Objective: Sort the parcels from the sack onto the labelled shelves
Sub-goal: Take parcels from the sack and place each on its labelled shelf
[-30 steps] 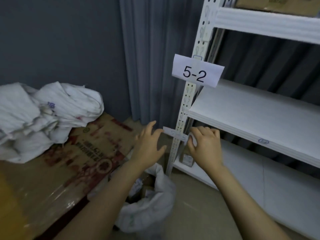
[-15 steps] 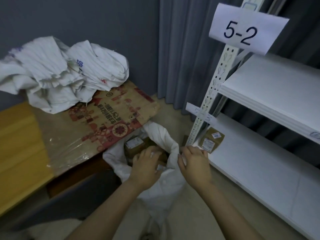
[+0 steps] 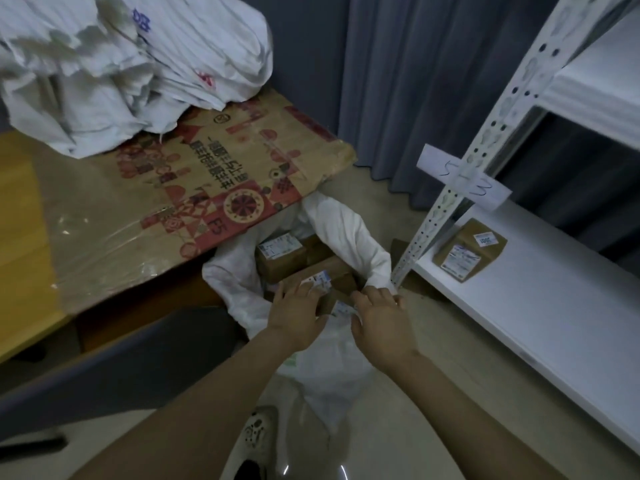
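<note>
Room: dark grey wall (image 3: 311, 46) behind, with a grey curtain (image 3: 433, 81) hanging to a pale floor (image 3: 467, 393).

Left side: yellow wooden surface (image 3: 20, 220). A flattened cardboard sheet (image 3: 225, 161) with red print lay across it and overhung its near edge. A heap of crumpled white sacks (image 3: 121, 64) sat on the far end of the sheet.

Right side: white metal rack (image 3: 485, 147) with a perforated upright. I saw its bottom shelf (image 3: 554, 306) just above the floor.

Open white sack (image 3: 349, 230) stood on the floor between surface and rack, mouth up. Brown parcels (image 3: 280, 261) with white labels were packed inside.

One parcel (image 3: 467, 254) lay on the bottom shelf, close to the upright.

My left hand (image 3: 298, 313) rested flat, fingers spread, on the top parcel (image 3: 332, 271) in the sack, gripping nothing. My right hand (image 3: 381, 323) reached to the sack's near rim; I could not tell whether it pinched the cloth.

Paper tag (image 3: 464, 178) on the upright read 5-3.
</note>
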